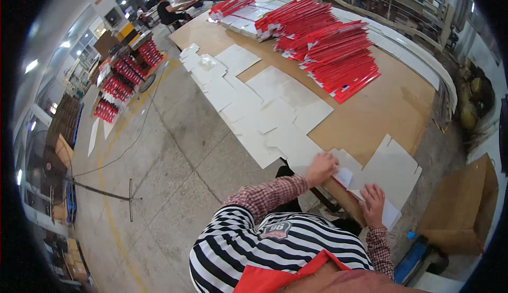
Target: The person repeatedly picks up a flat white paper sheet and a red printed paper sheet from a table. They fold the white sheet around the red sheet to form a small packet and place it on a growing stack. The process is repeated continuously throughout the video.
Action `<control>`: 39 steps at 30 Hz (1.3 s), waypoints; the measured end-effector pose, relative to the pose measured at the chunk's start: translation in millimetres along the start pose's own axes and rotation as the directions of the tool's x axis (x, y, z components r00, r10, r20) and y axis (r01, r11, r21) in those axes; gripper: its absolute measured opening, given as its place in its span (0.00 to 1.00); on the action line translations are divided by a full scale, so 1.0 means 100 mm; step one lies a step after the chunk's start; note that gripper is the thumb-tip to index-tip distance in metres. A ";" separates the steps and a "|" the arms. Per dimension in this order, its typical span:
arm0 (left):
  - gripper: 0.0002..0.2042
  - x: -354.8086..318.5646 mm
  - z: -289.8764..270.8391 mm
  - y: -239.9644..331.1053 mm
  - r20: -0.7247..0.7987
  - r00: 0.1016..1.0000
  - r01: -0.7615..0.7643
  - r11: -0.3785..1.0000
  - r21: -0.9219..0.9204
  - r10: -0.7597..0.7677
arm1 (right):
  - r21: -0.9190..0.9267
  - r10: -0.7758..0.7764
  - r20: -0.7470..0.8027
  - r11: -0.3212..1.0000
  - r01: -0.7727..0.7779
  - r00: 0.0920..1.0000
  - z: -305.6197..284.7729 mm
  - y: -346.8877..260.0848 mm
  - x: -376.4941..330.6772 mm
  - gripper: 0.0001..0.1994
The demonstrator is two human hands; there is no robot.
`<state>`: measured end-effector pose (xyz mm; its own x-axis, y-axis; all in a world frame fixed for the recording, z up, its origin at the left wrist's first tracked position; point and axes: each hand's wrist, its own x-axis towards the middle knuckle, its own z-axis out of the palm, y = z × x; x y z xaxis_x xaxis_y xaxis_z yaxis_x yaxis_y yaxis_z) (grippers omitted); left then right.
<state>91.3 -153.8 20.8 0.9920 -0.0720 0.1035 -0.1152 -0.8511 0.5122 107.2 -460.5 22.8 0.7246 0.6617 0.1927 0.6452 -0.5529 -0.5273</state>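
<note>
At the near edge of the table, my left hand (321, 169) has its fingers curled together at the left end of a small white card (343, 176) with a thin red line along its edge. My right hand (373, 206) lies palm down at the other end, its fingers spread on the white material. A white flap hangs beside my right hand over the table edge. Just beyond, a larger flat white cardboard sheet (390, 170) with slotted edges rests on the tabletop. What lies under my palms is hidden.
Flat white cardboard sheets (283, 110) overlap along the table's left side. Fanned piles of red-and-white packages (338, 55) cover the far part of the brown tabletop (394, 105). A brown carton (460, 208) stands at right. Stacked red goods (124, 76) and a seated person (168, 12) are farther off.
</note>
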 end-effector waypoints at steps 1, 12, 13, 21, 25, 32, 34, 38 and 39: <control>0.20 0.03 0.11 0.06 0.058 0.995 -0.091 0.993 0.077 0.087 | -0.048 0.008 0.010 0.999 -0.008 1.000 0.00 0.00 0.00 0.27; 0.42 -0.27 0.66 0.57 0.109 0.859 -0.512 0.845 0.154 0.501 | 0.258 0.382 -0.740 0.921 -0.291 0.554 0.39 0.50 -1.27 0.30; 0.44 -0.24 0.66 0.64 0.176 0.837 -0.537 0.840 0.074 0.519 | 0.364 0.488 -0.717 0.871 -0.329 0.498 0.43 0.49 -1.33 0.29; 0.62 -0.42 0.75 1.02 0.248 0.815 -0.477 0.849 -0.227 0.525 | 0.143 0.157 -0.543 0.985 -0.093 0.825 -0.06 -0.07 0.11 0.29; 0.40 -0.69 0.18 0.26 0.182 0.965 -0.248 0.892 0.377 0.191 | -0.222 0.037 0.113 0.975 -0.011 0.993 -0.20 -0.29 0.55 0.40; 0.29 0.07 -0.57 -0.14 0.495 0.832 -0.314 0.948 0.047 0.250 | 0.077 -0.024 -0.389 0.995 0.059 0.921 -0.18 -0.13 0.30 0.37; 0.41 0.08 -0.61 -0.01 0.359 0.804 -0.540 0.835 0.105 0.475 | 0.014 -0.009 -0.395 1.000 0.016 0.918 -0.22 -0.19 0.29 0.37; 0.41 -0.08 -0.27 0.00 0.385 0.771 -0.632 0.688 0.357 0.508 | -0.315 0.075 0.099 0.948 -0.040 0.992 -0.06 -0.09 0.33 0.36; 0.40 -0.12 -0.23 -0.04 0.333 0.767 -0.640 0.692 0.333 0.549 | -0.304 0.070 0.111 0.952 -0.033 0.991 -0.05 -0.09 0.33 0.36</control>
<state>78.5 -137.5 37.0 0.7143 -0.6956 0.0770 -0.6979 -0.7162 0.0048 126.4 -436.8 37.9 0.7367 0.6733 0.0623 0.6638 -0.7025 -0.2568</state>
